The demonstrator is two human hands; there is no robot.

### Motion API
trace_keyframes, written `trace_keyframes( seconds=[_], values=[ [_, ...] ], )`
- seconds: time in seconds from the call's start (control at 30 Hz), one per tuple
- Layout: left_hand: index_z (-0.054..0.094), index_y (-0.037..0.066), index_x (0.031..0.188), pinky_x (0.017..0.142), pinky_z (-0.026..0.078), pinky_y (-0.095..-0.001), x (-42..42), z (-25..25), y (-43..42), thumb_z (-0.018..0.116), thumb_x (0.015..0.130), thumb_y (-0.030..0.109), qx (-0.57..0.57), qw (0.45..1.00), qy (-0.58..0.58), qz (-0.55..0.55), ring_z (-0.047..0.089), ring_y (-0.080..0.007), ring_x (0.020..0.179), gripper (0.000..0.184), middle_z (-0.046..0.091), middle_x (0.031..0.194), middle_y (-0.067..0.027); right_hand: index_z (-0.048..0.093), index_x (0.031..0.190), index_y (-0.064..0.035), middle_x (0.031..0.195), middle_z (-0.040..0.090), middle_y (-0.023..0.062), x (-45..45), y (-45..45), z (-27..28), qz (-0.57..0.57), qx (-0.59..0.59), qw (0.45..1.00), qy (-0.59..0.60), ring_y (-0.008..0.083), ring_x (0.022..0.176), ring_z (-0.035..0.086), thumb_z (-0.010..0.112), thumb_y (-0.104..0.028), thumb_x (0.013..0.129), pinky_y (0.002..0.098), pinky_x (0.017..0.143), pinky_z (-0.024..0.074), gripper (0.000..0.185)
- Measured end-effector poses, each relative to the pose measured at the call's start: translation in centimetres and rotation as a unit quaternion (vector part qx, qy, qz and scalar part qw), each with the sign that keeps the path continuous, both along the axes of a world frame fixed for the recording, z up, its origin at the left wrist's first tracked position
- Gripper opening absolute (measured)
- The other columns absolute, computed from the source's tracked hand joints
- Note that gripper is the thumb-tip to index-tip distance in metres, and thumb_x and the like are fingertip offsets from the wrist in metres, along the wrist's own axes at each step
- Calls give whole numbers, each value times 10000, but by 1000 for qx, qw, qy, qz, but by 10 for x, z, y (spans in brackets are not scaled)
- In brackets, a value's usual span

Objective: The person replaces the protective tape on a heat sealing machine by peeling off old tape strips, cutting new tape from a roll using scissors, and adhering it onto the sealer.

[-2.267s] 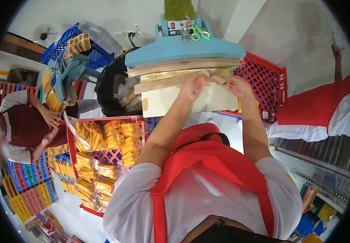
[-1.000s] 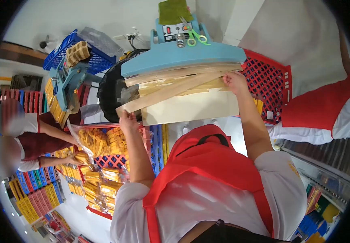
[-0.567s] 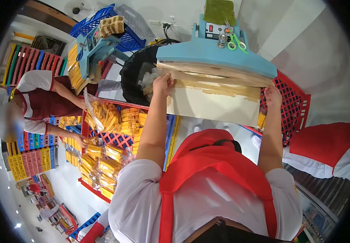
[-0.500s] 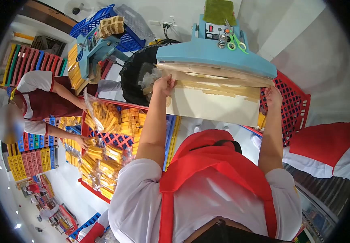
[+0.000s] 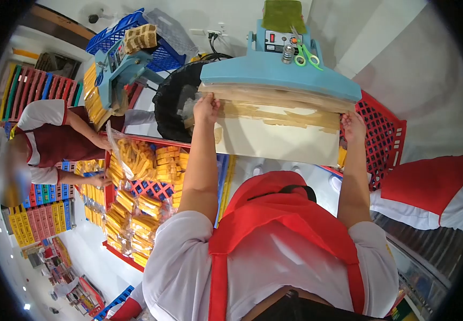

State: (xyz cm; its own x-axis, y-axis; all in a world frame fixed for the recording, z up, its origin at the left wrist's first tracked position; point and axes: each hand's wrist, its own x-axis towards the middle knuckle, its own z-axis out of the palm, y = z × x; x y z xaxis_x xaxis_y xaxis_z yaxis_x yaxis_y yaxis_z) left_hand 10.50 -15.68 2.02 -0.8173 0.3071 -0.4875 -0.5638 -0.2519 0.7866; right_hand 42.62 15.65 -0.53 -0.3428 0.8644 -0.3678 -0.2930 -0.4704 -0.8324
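A light-blue heat sealer stands in front of me, its long bar running from left to right. Just under the bar lies a brown sheet strip, stretched lengthwise. My left hand pinches the strip's left end. At its right end, the fingers of my right hand are closed on the strip. Between my forearms is the sealer's white board, with ragged brown tape patches along its upper part. Green-handled scissors and a small clear bottle rest on top of the sealer.
A red crate stands at the right, near another person in a red apron. On the left, a co-worker reaches over a red crate of yellow packs. A black-lined bin sits beside the sealer.
Both hands have shifted up toward the sealer bar with the strip. The strip now lies flatter and closer under the bar. The co-worker's lower hand has moved slightly left.
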Motion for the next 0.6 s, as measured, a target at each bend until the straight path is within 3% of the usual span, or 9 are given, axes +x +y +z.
trace_keyframes(
  seconds=[0.13,0.27,0.33,0.53,0.6],
  values=[
    [472,46,783,399,379,-186,-15,-5,2,514,783,87,-8,1000,14,23,457,-96,459,59,481,590,-20,496,774,-8,665,521,77,-12,-8,5,-13,-34,998,42,163,595,523,517,-23,745,256,549,445,38],
    [442,36,709,365,334,-188,-9,14,13,544,762,66,-125,985,104,57,432,-88,409,118,481,560,-29,493,768,-21,651,517,70,-14,-4,6,-8,-38,998,40,164,589,520,514,-20,743,260,539,438,33],
    [444,25,708,376,344,-190,-12,3,18,549,764,67,-80,987,119,70,444,-97,425,126,496,573,-41,508,789,-17,684,532,61,-16,-3,8,-1,-19,999,28,138,615,518,486,-31,774,237,562,435,30],
    [479,4,804,434,405,-195,-16,-16,33,499,803,76,109,981,22,159,483,-100,521,75,532,676,-42,499,764,-19,656,519,53,-22,1,5,-72,-33,996,42,136,594,507,461,-34,778,235,539,436,43],
    [490,10,811,442,414,-190,-20,-14,32,487,809,85,101,981,2,165,486,-96,529,76,534,685,-39,497,764,-20,662,514,54,-27,-1,4,-61,-35,995,76,142,588,505,461,-41,780,239,545,439,44]
  ],
)
